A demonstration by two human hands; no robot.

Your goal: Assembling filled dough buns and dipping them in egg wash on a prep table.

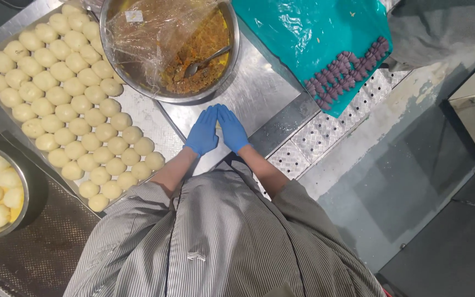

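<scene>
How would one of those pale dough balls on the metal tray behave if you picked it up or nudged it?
Each pale dough ball looks smooth and rounded, so a nudge might roll it into its close-packed neighbours on the metal tray. It seems soft, so it would probably dent under the gloved left hand or right hand, and likely feels light.

— What are the gloved hands on?
— Left hand and right hand, both in blue gloves, are pressed palm to palm, fingers straight, over the steel desk near its front edge.
— Holding anything?
— Cannot tell; nothing shows between them.
</scene>
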